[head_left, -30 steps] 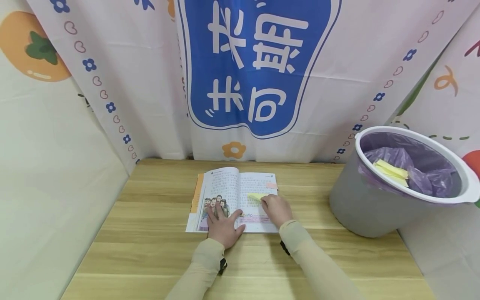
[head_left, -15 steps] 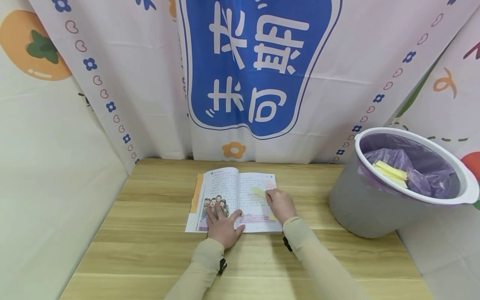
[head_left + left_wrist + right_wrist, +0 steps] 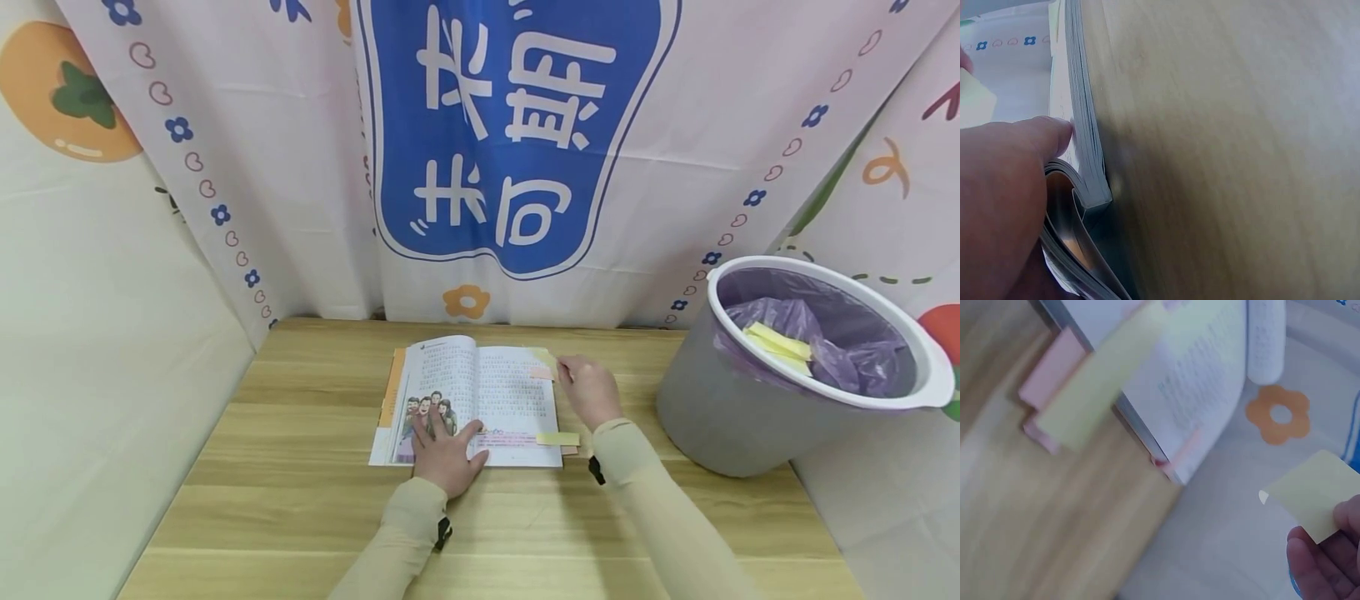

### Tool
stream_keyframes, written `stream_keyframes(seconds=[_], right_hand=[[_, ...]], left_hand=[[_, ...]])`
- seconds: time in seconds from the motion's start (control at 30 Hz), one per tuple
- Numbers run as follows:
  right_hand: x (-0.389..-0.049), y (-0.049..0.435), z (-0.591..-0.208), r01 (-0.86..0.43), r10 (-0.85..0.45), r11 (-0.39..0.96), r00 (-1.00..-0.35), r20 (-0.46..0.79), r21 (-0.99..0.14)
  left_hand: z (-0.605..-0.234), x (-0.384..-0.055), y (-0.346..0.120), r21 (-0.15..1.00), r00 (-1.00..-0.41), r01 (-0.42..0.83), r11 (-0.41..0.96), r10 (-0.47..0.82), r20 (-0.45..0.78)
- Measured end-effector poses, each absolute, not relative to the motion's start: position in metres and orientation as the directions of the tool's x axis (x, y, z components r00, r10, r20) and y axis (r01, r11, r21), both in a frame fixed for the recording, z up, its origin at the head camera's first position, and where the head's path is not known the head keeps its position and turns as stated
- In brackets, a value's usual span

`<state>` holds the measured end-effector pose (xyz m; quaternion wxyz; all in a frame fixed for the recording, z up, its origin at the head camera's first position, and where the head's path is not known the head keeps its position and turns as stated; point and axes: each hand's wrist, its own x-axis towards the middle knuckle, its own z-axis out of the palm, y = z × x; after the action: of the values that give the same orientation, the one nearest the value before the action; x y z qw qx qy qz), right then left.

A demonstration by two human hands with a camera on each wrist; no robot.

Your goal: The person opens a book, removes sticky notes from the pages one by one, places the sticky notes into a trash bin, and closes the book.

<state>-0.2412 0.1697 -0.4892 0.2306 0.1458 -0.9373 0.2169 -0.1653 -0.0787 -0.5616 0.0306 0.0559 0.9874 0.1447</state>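
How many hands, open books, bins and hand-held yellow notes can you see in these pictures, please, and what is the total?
Left hand and right hand: 2
Open book: 1
Grey bin: 1
Yellow note held in the right hand: 1
Total: 5

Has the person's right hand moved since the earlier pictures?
Yes. In the head view, the right hand has moved rightward and up the picture, nearer to the bin.
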Motion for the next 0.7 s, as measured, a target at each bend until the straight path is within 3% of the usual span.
stream_keyframes(seconds=[0.23, 0.53, 0.7], right_hand=[[-0.234, 0.196, -0.447, -0.426, -0.195, 0.859, -0.786, 0.586, -0.285], [-0.205, 0.246, -0.362, -0.471, -0.132, 0.868, -0.519, 0.844, -0.154], [-0.189, 0.283, -0.328, -0.422, -0.028, 0.888, -0.447, 0.894, -0.183]], left_hand=[[-0.568, -0.166, -0.081, 0.288, -0.992, 0.110, 0.951, 0.121, -0.020], [-0.564, -0.166, -0.080, 0.283, -0.991, 0.115, 0.952, 0.129, -0.031], [-0.563, -0.167, -0.080, 0.281, -0.991, 0.113, 0.953, 0.128, -0.037]])
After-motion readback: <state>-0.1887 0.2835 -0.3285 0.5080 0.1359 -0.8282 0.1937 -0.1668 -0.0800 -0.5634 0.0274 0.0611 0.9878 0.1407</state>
